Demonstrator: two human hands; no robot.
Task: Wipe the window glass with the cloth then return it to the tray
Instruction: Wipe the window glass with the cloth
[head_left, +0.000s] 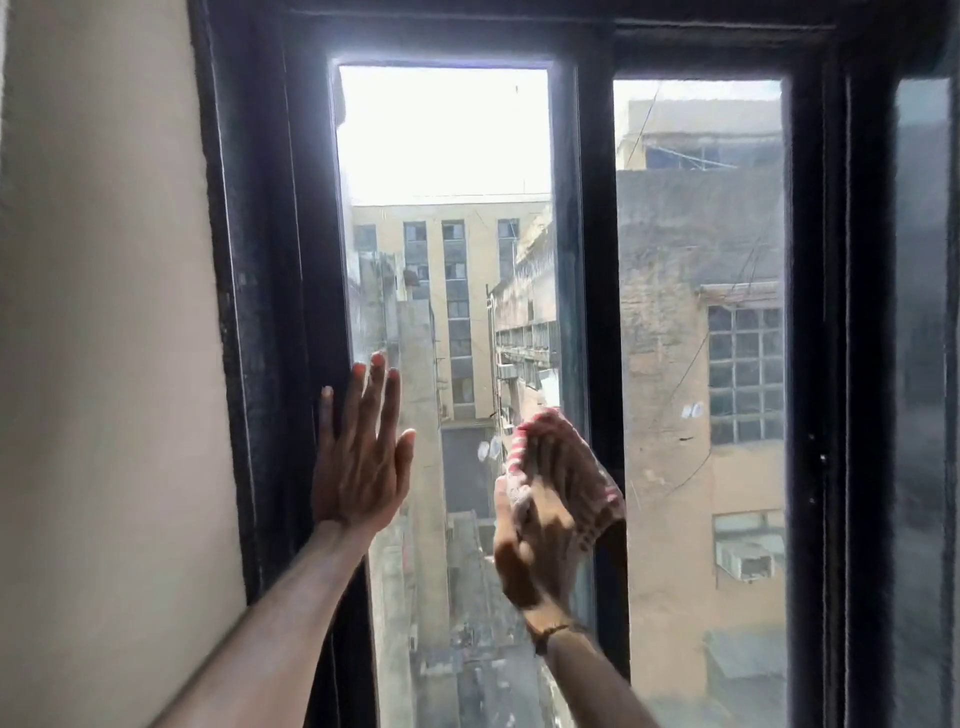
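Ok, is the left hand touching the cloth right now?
Apart. The head view shows the left hand flat at the pane's left edge, with clear glass between it and the cloth held by the right hand.

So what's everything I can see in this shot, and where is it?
Window frame: one, black, fills the centre and right.
Window glass: clear panes, side by side between the frame's uprights.
Cloth: one, red and white, held against the glass low in the middle.
Wall: cream, left.
Buildings: several, beige, outside.
Wristband: one, dark, right wrist.
Left hand: flat, fingers spread, at the frame's left edge.
Right hand: gripping the cloth.
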